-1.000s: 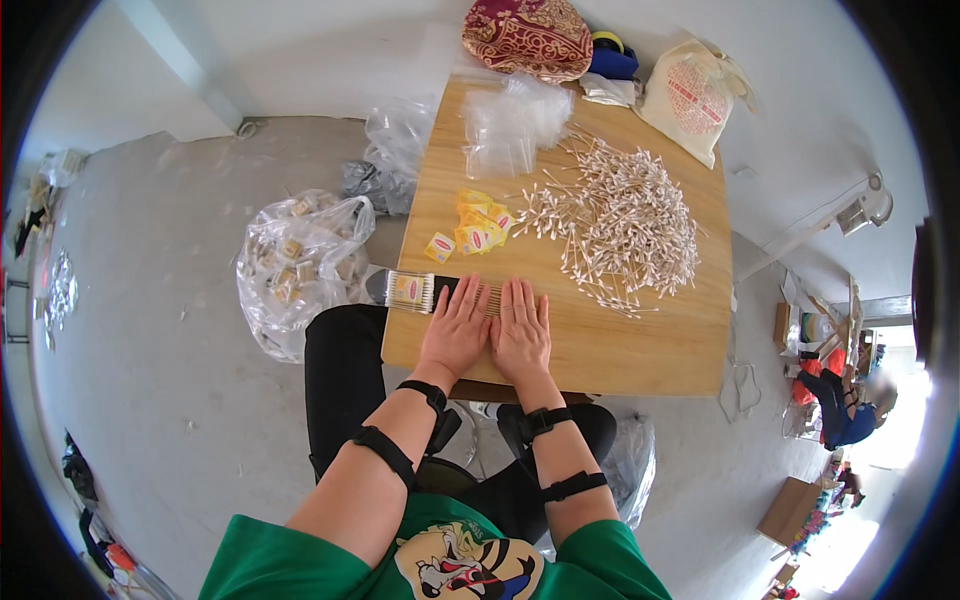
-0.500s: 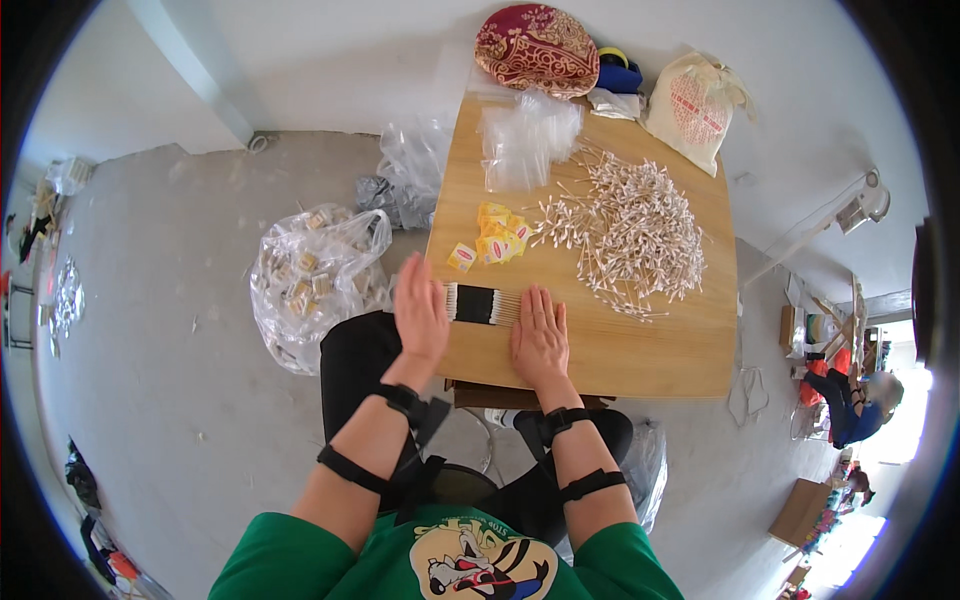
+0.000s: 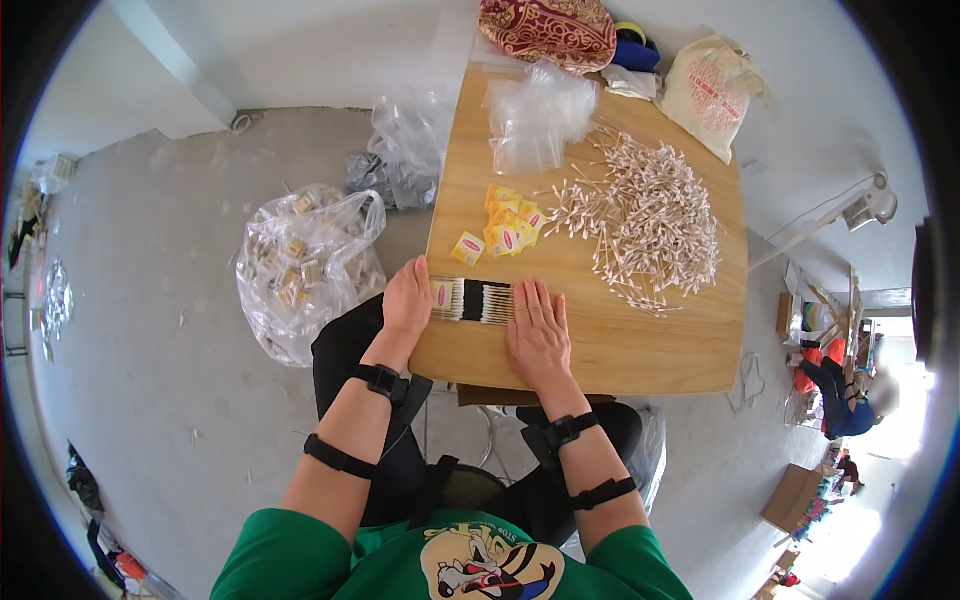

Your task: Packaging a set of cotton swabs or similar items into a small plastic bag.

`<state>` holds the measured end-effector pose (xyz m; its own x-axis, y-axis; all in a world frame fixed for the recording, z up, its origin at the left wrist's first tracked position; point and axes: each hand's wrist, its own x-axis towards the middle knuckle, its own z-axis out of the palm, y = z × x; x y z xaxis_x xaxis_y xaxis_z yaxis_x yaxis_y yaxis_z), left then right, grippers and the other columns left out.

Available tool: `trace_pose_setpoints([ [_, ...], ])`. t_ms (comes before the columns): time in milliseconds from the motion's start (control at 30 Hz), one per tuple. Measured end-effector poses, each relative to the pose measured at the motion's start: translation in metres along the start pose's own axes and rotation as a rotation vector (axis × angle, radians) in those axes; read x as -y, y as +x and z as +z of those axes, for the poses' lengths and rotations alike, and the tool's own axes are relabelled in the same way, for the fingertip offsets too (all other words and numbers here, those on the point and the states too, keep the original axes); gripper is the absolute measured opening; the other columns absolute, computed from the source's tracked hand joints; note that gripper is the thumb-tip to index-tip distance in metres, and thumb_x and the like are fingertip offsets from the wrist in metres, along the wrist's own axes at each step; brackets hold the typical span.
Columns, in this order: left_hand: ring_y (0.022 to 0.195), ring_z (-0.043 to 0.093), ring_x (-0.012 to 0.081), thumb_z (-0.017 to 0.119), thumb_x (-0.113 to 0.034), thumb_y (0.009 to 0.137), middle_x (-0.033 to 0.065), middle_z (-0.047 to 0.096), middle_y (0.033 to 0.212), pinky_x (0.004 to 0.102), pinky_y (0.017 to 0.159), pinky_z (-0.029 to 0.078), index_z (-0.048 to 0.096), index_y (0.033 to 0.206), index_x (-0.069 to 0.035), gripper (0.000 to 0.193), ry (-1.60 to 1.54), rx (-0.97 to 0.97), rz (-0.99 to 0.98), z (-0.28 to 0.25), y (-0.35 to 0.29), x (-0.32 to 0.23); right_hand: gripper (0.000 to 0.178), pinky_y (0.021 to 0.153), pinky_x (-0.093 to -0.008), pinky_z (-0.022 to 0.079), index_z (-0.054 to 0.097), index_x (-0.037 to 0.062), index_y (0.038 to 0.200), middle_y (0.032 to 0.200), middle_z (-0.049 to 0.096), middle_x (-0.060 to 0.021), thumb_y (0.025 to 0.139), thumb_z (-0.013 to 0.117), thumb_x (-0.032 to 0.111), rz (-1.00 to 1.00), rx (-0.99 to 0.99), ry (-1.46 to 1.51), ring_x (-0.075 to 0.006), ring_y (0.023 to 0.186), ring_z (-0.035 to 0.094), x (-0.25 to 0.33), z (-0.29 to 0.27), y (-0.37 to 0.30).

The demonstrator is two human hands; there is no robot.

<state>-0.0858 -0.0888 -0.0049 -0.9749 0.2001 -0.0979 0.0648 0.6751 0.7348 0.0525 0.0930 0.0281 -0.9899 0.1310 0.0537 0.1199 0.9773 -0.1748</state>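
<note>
Between my hands a flat row of cotton swabs (image 3: 497,303) lies near the table's front left edge, with a black band (image 3: 473,300) across its middle. At its left end a small yellow-and-white card (image 3: 441,295) shows, apparently under clear film. My left hand (image 3: 406,302) stands on its side against that end, fingers together and partly hidden. My right hand (image 3: 539,335) rests flat, its fingers stretched out along the right end of the swabs. Beyond them lie several loose yellow cards (image 3: 512,222).
A heap of loose cotton swabs (image 3: 655,215) covers the table's right side. Clear plastic bags (image 3: 535,115), a patterned red cloth item (image 3: 548,32) and a cream drawstring bag (image 3: 712,95) are at the back. On the floor at left sits a clear sack of small packs (image 3: 300,270).
My left hand has shifted left and turned on its side, uncovering the card at the end of the swabs. My right hand stays at the right end. The view has shifted slightly.
</note>
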Motion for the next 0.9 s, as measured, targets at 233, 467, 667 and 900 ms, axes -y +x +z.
trace_pose_setpoints([
  [233,0.095,0.056,0.0504,0.028,-0.041,0.107,0.0310,0.063,0.096,0.0512,0.082,0.044,0.060,0.100,0.004,0.056,-0.154,0.056,-0.018,0.005,0.002,0.007,0.056,0.120,-0.0478,0.021,0.042,0.0042,0.147,0.154,0.039,-0.0105,0.095,0.052,0.023,-0.031,0.012,0.013,-0.0255,0.143,0.035,0.012,-0.005,0.011],
  [467,0.096,0.056,0.0500,0.028,-0.043,0.107,0.0307,0.063,0.096,0.0478,0.083,0.045,0.061,0.100,0.006,0.059,-0.189,0.079,-0.032,0.005,0.004,0.011,0.055,0.120,-0.0467,0.023,0.045,0.0050,0.144,0.153,0.041,-0.0087,0.093,0.055,0.023,-0.086,-0.017,0.044,-0.0239,0.143,0.037,0.021,-0.003,0.022],
  [667,0.094,0.056,0.0506,0.028,-0.042,0.107,0.0315,0.063,0.095,0.0490,0.081,0.045,0.060,0.098,0.006,0.059,-0.162,0.053,-0.015,0.005,0.003,0.008,0.055,0.120,-0.0466,0.022,0.046,0.0056,0.144,0.153,0.041,-0.0087,0.093,0.056,0.023,-0.099,-0.015,0.047,-0.0241,0.142,0.037,0.028,0.001,0.024],
  [900,0.094,0.056,0.0513,0.027,-0.043,0.107,0.0317,0.063,0.095,0.0504,0.080,0.045,0.061,0.098,0.006,0.060,-0.195,0.060,-0.026,0.005,0.003,0.011,0.056,0.120,-0.0470,0.023,0.046,0.0050,0.144,0.154,0.040,-0.0088,0.093,0.057,0.023,-0.094,-0.018,0.055,-0.0233,0.143,0.036,0.044,0.006,0.025],
])
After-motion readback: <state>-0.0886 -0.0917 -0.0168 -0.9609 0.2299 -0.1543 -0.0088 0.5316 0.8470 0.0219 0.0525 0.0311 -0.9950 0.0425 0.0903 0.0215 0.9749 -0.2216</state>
